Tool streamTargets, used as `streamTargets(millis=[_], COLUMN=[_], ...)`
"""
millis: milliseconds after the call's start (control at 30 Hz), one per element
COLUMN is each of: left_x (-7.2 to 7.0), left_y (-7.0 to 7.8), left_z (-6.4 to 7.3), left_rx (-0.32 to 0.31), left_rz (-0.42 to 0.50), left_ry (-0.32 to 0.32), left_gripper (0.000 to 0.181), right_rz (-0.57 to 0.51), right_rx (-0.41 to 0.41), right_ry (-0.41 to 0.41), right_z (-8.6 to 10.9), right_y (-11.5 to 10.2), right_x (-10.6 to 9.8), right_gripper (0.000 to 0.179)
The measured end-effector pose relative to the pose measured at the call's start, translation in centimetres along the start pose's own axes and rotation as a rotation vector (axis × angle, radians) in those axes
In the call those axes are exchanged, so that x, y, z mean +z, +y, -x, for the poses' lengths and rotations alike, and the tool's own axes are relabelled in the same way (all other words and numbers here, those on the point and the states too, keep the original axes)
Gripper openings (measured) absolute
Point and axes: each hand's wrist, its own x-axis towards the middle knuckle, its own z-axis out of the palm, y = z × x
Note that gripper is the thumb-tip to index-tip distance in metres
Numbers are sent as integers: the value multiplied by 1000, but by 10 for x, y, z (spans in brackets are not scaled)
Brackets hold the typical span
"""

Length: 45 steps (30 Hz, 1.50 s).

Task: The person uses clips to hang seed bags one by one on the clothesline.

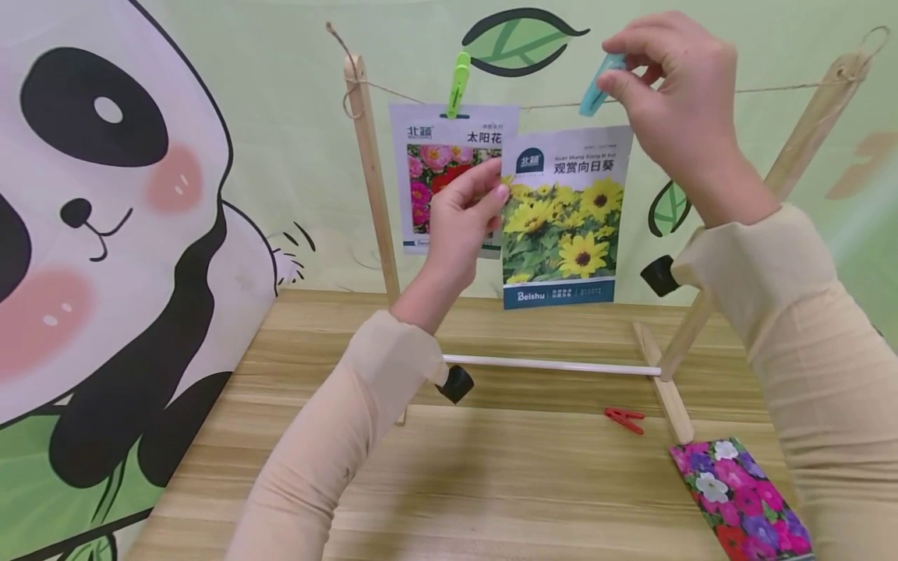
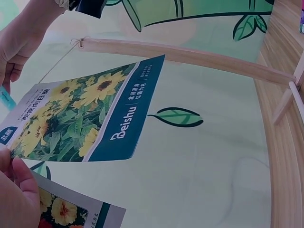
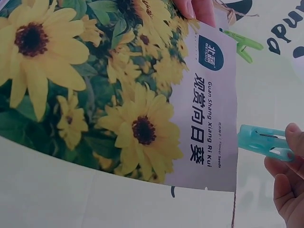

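In the right fingers (image 1: 641,45), blue clothespin (image 1: 595,94)

Pale green printed backdrop (image 1: 316,148), large cartoon panda (image 1: 154,335) at the left, pink cheeks (image 1: 175,179), black-outlined green leaf (image 1: 519,43) near the top, smaller leaf (image 1: 669,210) below and to its right, dark lettering (image 3: 286,30) partly cropped, wood-grain desk (image 1: 533,475) below
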Motion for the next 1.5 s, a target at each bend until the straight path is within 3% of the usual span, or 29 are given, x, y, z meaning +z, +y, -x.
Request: streamTargets(millis=[233, 467, 1000, 1500], left_x=[3, 5, 6, 8], left_y=[2, 5, 5, 6], left_z=[-3, -5, -9, -10], left_rx=[-1, 7, 8, 7], left_rz=[4, 20, 20, 3], left_ry=[0, 10, 6, 14], left_gripper=[36, 36, 36, 35], right_rz=[42, 49, 60, 95], right_rx=[64, 21, 5, 53], right_ry=[-37, -32, -92, -154], right_z=[-5, -9, -13, -14], right_y=[2, 3, 4, 2], right_x=[-2, -4, -4, -4], right_gripper=[23, 21, 19, 22])
